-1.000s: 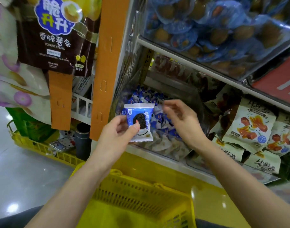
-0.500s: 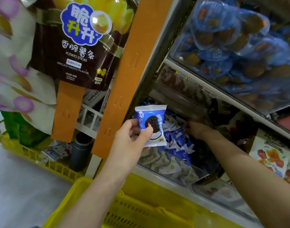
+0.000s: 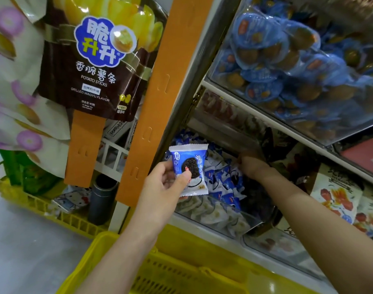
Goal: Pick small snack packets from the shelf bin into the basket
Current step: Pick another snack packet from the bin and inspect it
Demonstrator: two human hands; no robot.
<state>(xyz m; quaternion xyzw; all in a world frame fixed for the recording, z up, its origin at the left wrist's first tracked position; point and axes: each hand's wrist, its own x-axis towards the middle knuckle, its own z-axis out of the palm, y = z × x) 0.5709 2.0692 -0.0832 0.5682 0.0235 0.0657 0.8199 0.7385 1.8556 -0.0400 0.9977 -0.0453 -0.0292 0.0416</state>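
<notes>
left hand [image 3: 166, 187]: curled on one packet, thumb across the printed face, fingers behind; raised in front of the bin's left end.
packet [image 3: 190, 166]: blue and white, dark round biscuit printed on the front; long axis near vertical, crimped seam up; lifted clear of the pile.
right hand [image 3: 250, 164]: reaching deep into the bin, toward its back, over the pile; fingers lost in shadow and blur, so cannot tell whether closed on anything.
bin [image 3: 223, 223]: clear-walled, on the lower shelf, front wall facing the camera.
pile [image 3: 221, 179]: more of the same blue packets, heaped every which way; lying between the two hands and under the right wrist.
basket [image 3: 181, 270]: yellow, slotted walls, low in view under the left forearm; inside mostly out of frame, contents not visible.
key relation: held packet sits above and beyond the basket's far rim — route is down and back toward the body. Left hand nearer the basket; right hand nearer the pile.
step (judged): one packet picked, not yet dropped; right hand likely fetching another.
next move (judged): lower the left hand over the basket opening, then release.
risk (judged): slick wrapper, light pinch — could slip short of the rim.
</notes>
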